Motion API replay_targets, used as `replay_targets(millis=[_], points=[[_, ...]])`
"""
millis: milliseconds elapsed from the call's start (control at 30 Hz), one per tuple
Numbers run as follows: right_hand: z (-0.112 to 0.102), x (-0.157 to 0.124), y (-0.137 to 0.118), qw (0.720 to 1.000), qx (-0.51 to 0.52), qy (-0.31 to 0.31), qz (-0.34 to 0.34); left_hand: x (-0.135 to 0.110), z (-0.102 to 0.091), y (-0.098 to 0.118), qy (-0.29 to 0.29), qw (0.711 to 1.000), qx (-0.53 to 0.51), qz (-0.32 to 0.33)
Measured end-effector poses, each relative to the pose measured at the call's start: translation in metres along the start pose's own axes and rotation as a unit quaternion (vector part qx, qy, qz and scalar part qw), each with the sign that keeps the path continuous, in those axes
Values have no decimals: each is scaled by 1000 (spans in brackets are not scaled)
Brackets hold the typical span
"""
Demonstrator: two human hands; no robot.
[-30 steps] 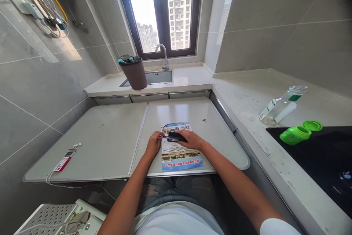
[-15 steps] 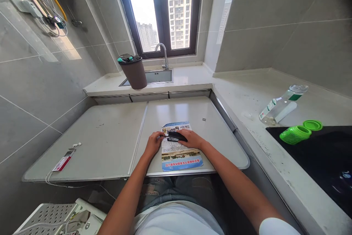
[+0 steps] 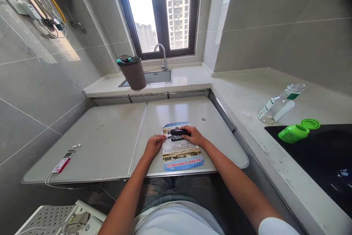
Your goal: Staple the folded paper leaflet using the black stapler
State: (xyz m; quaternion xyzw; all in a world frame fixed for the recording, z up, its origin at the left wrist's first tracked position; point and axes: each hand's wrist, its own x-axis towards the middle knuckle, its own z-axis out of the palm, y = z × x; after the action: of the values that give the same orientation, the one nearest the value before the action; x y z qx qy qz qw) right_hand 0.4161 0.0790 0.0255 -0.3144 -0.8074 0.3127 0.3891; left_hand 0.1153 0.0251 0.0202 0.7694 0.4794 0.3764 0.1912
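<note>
A printed leaflet [image 3: 181, 153] with blue borders lies flat on the grey folding table [image 3: 110, 143] in front of me. My right hand [image 3: 194, 135] grips a black stapler [image 3: 179, 132] whose top arm is lifted open above the leaflet's upper part. My left hand [image 3: 154, 144] rests at the leaflet's left edge, its fingers reaching toward the front of the stapler and touching it or the paper there. A small strip of staples [image 3: 203, 119] lies on the table beyond the leaflet.
A brown bin [image 3: 134, 72] stands by the sink [image 3: 158, 76] and tap [image 3: 161, 54] under the window. On the right counter lie a clear bottle [image 3: 277, 106], a green jar [image 3: 293, 133] with its lid [image 3: 310, 123] and a black hob [image 3: 324, 154]. A red tag with cable [image 3: 63, 161] lies on the table's left.
The stapler's top arm has swung up and open, showing a red part at its rear. My right hand has shifted slightly to the right end of the stapler.
</note>
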Motion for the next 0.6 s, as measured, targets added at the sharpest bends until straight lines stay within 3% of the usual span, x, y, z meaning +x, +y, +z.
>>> replay_targets(millis=[167,333,600], points=[[-6,1,0,998,55,19,38,-1,0,4,-16,1000,16,15],[-12,0,0,991,120,22,61,-4,-2,11,-35,996,31,79],[-15,0,-5,988,145,-13,60,-9,-4,17,-10,991,17,132]])
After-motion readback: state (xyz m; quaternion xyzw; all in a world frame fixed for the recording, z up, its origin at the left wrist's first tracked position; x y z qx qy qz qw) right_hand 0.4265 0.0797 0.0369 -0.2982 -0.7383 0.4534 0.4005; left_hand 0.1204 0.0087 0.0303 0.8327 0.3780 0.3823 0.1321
